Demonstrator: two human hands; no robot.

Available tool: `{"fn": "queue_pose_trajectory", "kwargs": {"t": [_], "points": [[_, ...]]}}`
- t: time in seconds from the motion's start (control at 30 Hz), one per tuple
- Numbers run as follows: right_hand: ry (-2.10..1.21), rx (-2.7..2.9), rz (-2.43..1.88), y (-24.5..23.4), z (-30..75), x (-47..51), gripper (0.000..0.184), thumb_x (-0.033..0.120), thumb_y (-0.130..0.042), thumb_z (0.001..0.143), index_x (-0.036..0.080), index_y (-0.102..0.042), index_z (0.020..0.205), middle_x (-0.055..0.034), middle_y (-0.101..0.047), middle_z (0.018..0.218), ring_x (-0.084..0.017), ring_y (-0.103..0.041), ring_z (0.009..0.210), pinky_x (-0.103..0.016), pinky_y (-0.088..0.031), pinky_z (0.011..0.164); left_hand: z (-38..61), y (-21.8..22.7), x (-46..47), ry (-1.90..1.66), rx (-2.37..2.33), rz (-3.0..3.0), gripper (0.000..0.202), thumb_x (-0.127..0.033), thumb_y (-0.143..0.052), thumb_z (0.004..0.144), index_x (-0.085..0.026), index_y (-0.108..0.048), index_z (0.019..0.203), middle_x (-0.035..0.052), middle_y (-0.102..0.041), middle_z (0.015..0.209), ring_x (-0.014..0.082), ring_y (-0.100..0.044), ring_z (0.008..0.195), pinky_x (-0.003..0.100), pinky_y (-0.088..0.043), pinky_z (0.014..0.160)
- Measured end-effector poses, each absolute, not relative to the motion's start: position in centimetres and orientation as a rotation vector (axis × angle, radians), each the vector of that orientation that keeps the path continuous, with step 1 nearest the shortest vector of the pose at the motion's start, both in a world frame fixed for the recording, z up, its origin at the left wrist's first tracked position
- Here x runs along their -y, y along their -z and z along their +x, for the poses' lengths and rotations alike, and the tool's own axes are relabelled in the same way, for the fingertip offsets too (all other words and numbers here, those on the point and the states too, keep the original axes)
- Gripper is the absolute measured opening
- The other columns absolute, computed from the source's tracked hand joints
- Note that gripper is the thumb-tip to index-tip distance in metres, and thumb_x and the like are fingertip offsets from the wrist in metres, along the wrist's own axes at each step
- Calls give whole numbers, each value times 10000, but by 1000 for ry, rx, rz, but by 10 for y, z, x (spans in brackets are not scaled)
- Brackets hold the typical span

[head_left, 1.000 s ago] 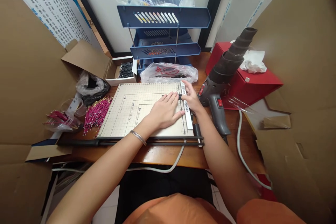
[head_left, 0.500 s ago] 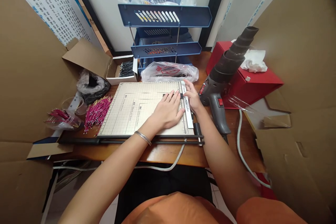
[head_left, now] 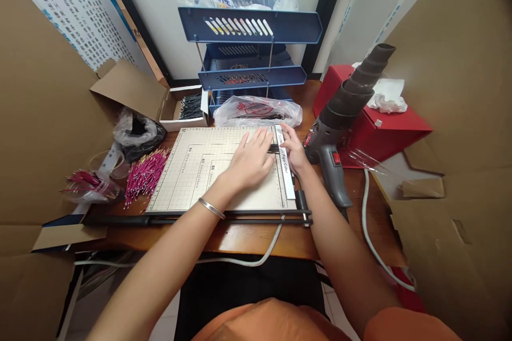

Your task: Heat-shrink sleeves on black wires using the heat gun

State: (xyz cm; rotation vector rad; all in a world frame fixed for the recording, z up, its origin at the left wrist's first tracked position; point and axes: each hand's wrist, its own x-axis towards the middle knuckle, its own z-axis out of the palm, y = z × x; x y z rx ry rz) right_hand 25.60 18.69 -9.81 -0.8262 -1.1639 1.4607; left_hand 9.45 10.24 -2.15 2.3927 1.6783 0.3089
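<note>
A cream paper cutter with printed grid lines lies flat in front of me. My left hand, silver bangle at the wrist, rests flat on its board with the fingers stretched out. A small bundle of thin black wires shows between those fingers and the white label strip along the cutter's right side. At that strip, my right hand has its fingers bent over the edge by the wire ends; what they pinch is hidden. The cutter's long black arm runs along the near side.
Magenta wires are heaped left of the cutter, near a black bag and an open box. Behind stand blue trays and a plastic bag. A heat gun and red box are at right.
My left hand has slid a little to the left along the board, exposing more of the black wires. My right hand stays at the strip. The view has shifted slightly.
</note>
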Motion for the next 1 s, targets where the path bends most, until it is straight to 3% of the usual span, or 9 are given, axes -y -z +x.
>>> {"fn": "queue_pose_trajectory", "kwargs": {"t": [0.1, 0.17, 0.23, 0.33, 0.53, 1.0], "points": [[-1470, 1156, -819, 98, 256, -187, 737, 248, -637, 605, 319, -588, 1337, -19, -656, 1596, -310, -511, 1590, -550, -328, 1395, 76, 15, -126, -422, -1688, 2389, 558, -333, -503, 1071, -132, -600, 1582, 159, -489, 1741, 337, -472, 1612, 534, -360, 1338], [-1458, 1155, -838, 99, 256, -187, 703, 257, -659, 618, 315, -595, 1316, -24, -668, 1573, -314, -533, 1564, -543, -326, 1390, 67, 15, -144, -481, -1646, 2346, 401, -317, -562, 1047, -148, -767, 1348, 149, -743, 1466, 333, -698, 1337, 497, -526, 1161], [-1448, 1162, -860, 99, 256, -187, 667, 274, -672, 634, 308, -610, 1298, -31, -687, 1536, -323, -554, 1535, -541, -330, 1381, 62, 18, -159, -515, -1549, 2308, 274, -302, -627, 1015, -172, -831, 1144, 112, -836, 1201, 296, -757, 1101, 443, -575, 1003], [-1453, 1157, -883, 100, 256, -188, 637, 303, -677, 644, 307, -623, 1279, -37, -722, 1463, -341, -585, 1484, -559, -352, 1361, 62, 25, -171, -566, -1415, 2272, 186, -270, -676, 987, -192, -845, 997, 75, -849, 1050, 250, -741, 975, 386, -552, 917], [-1449, 1141, -902, 98, 255, -188, 610, 320, -689, 622, 304, -635, 1229, -40, -741, 1387, -353, -582, 1460, -545, -372, 1342, 62, 31, -171, -582, -1330, 2183, 166, -215, -689, 968, -177, -850, 954, 57, -847, 968, 203, -718, 868, 324, -502, 810], [-1491, 1111, -854, 100, 255, -189, 614, 282, -715, 610, 310, -643, 1219, -18, -741, 1397, -334, -573, 1487, -537, -354, 1355, 58, 26, -178, -541, -1287, 2211, 141, -188, -720, 927, -176, -859, 905, 47, -831, 886, 177, -685, 780, 298, -469, 754]]}}
